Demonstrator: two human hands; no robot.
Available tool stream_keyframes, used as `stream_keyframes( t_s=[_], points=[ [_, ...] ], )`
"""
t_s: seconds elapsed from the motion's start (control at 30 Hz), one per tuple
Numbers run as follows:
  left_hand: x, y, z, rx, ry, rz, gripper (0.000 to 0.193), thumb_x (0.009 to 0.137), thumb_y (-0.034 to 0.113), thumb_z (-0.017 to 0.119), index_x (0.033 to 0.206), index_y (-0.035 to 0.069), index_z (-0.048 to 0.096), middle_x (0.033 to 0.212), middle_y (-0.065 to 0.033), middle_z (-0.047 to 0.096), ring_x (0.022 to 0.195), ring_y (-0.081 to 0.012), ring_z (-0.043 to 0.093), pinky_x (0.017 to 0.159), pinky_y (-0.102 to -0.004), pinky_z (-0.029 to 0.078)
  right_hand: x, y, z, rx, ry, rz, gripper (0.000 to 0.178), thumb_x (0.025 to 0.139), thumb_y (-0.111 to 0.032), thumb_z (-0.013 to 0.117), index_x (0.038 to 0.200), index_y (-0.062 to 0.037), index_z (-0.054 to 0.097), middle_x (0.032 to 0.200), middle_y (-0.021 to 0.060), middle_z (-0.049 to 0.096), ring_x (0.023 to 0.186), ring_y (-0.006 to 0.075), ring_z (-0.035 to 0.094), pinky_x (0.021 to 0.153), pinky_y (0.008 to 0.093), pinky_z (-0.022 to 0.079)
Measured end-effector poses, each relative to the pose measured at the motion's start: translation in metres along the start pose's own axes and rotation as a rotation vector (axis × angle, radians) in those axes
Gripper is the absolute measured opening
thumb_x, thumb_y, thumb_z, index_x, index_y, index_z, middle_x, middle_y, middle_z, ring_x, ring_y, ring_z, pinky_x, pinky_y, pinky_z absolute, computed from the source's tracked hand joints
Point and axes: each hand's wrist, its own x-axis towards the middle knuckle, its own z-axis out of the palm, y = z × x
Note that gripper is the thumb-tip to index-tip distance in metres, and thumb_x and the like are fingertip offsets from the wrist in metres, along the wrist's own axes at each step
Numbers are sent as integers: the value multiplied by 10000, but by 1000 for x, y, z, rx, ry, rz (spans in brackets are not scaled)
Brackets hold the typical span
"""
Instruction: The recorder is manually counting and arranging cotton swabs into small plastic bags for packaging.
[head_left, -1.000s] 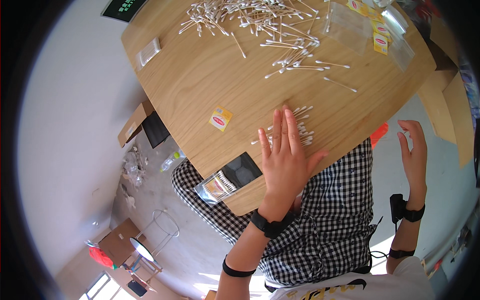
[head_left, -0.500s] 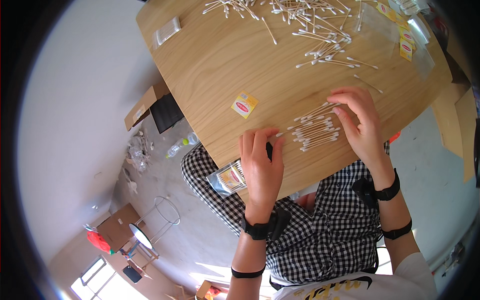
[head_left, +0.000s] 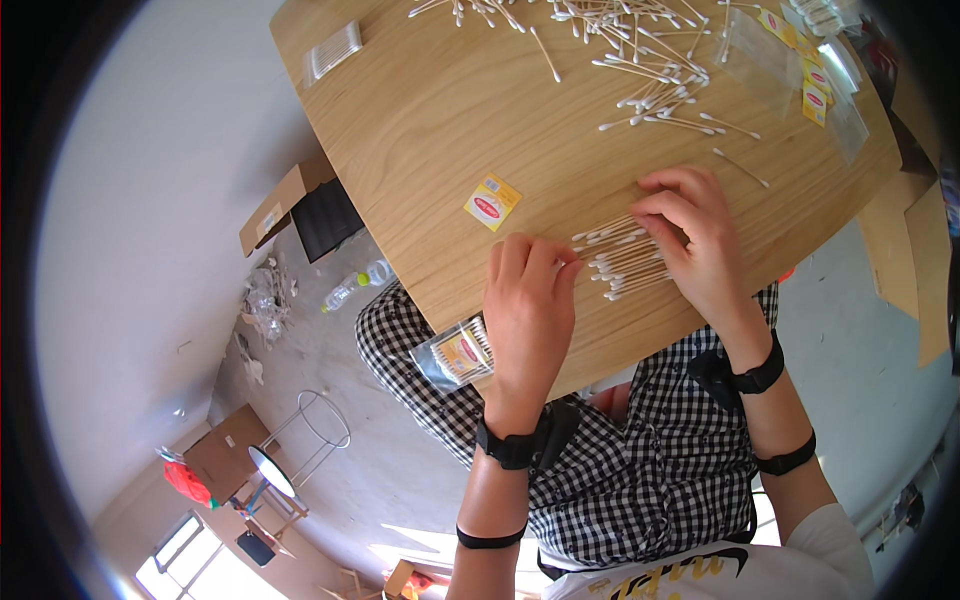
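On the table [head_left: 430, 120], left hand [head_left: 530, 310] and right hand [head_left: 697, 240] flank cotton swabs [head_left: 628, 266].

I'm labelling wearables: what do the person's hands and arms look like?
The left hand and right hand are bare, without gloves. Each wrist carries a black strap with a chunky black device; each forearm has a narrow black band. A short white fabric sleeve shows on the right arm.
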Motion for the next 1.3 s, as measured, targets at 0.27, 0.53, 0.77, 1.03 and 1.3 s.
stream_keyframes(
  t_s=[0.27, 0.53, 0.77, 1.03, 1.3],
  points=[
    [-9, 24, 27, -681, 361, -243, 463, 1033, 293, 446, 1381, -11, 418, 1407, -174, 453, 1325, -259, 413, 1111, -410, 325, -11, 7, -5, 519, 152, 280, 291, 994, -210, 514, 1188, -9, 594, 1242, 120, 584, 1207, 226, 520, 1038, 358, 406],
    [-11, 42, 50, -998, 348, -243, 753, 1011, 549, 307, 1519, 16, 150, 1572, -201, 198, 1470, -304, 164, 1203, -440, 110, -22, -4, 7, 813, 104, 275, 592, 1045, -434, 317, 1387, 43, 392, 1417, 188, 434, 1367, 268, 375, 1161, 402, 271],
    [-5, 43, 53, -1023, 318, -219, 764, 1001, 578, 299, 1521, 32, 174, 1567, -188, 225, 1465, -294, 189, 1202, -432, 123, -20, -7, 12, 827, 34, 230, 614, 1039, -447, 326, 1389, 54, 381, 1424, 191, 425, 1377, 267, 363, 1172, 400, 229],
    [-5, 31, 42, -1025, 241, -211, 790, 993, 599, 290, 1521, 27, 158, 1566, -192, 224, 1464, -303, 189, 1199, -432, 134, 4, -2, -12, 561, -266, 192, 504, 1030, -368, 425, 1394, -21, 412, 1251, 160, 584, 1241, 239, 520, 1044, 363, 386],
    [-15, 50, 53, -969, 431, -229, 804, 988, 580, 350, 1525, 24, 130, 1583, -190, 176, 1473, -312, 148, 1203, -443, 98, -18, 6, -3, 822, 46, 262, 668, 1019, -521, 318, 1427, 7, 333, 1320, 201, 521, 1292, 277, 473, 1104, 403, 339]
  ],
)
